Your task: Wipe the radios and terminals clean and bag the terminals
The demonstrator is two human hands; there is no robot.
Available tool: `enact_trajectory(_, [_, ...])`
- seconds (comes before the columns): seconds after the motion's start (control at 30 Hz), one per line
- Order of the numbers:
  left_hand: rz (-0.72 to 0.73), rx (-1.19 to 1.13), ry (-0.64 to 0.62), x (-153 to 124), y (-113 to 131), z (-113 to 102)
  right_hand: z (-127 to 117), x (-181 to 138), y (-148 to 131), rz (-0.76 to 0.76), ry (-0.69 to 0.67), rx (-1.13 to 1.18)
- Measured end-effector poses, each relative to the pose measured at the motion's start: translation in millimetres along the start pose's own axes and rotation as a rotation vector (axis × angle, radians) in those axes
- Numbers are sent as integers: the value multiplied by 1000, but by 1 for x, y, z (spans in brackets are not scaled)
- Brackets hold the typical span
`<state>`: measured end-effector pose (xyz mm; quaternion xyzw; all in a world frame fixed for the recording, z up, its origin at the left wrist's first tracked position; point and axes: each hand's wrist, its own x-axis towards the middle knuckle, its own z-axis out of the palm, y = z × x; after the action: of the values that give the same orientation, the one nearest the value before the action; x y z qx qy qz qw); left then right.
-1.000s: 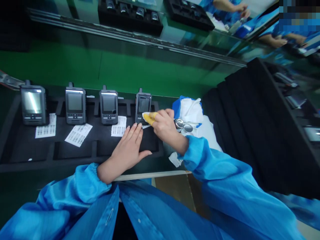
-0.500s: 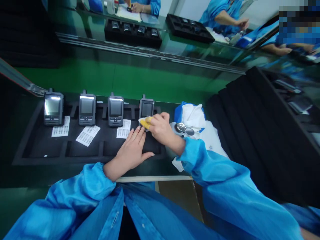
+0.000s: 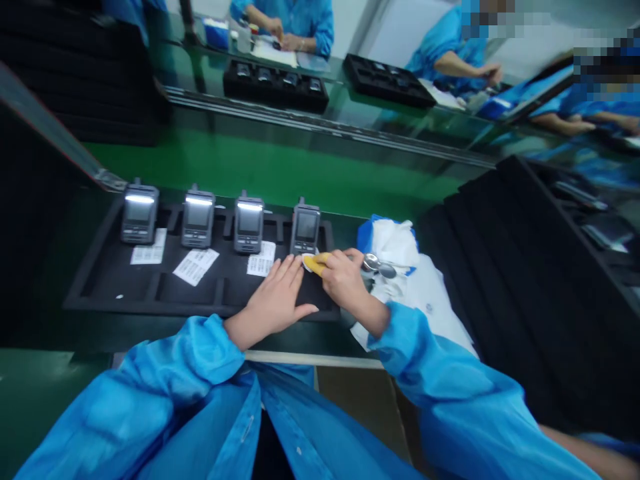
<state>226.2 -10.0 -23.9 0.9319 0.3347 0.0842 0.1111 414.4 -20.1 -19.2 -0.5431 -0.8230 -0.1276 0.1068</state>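
My right hand [image 3: 345, 280], with yellow covers on its fingertips, pinches a small white wipe [image 3: 307, 261] at the bottom edge of the rightmost handheld radio [image 3: 305, 227]. My left hand [image 3: 273, 300] lies open and flat, fingertips by that radio's lower left corner, thumb stretched to the right. The radio leans with its screen up in a black foam tray [image 3: 145, 308]. Farther left, three similar radios stand in a row, among them a middle one [image 3: 249, 223]. Printed label sheets [image 3: 197, 267] lie below these three.
Right of the tray are a blue box of white tissues [image 3: 393, 240], a round metal-lidded container [image 3: 371, 261] and a white bag [image 3: 435, 300]. Stacked black foam trays [image 3: 500, 267] rise at far right. Beyond a glass partition, people in blue sleeves work beside another radio tray [image 3: 275, 93].
My right hand has moved with the wipe from the radio's lower face down to its bottom edge. My left hand stays flat beside it. The whole view has shifted slightly.
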Motion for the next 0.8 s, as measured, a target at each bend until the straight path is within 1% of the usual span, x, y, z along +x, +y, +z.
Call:
enact_trajectory(0.03, [6,1,2,0,1,-1,-2,0,0,2,41,4])
enact_trajectory(0.1, [12,8,19,-1,1,-4,-6,12,2,35,151,13])
enact_trajectory(0.17, [1,23,56,-5,-1,-9,-10,36,3,61,231,22])
enact_trajectory(0.2, [-10,31,78,-9,-4,-13,-11,49,2,61,244,27])
enact_trajectory(0.3, [-64,63,133,-25,-18,-25,-10,90,-7,42,198,43])
enact_trajectory(0.37, [-114,94,144,-37,-31,-32,-7,115,-18,27,146,59])
enact_trajectory(0.47, [-161,136,116,-48,-51,-39,1,145,-35,-6,65,83])
enact_trajectory(0.53, [-160,143,84,-50,-60,-38,6,158,-43,-30,13,81])
enact_trajectory(0.6, [-155,130,67,-50,-64,-35,11,161,-48,-43,-27,58])
enact_trajectory(0.67, [-156,104,76,-49,-65,-29,15,153,-51,-70,-49,23])
enact_trajectory(0.8, [-148,54,137,-51,-66,-21,16,125,-57,-253,-59,-4])
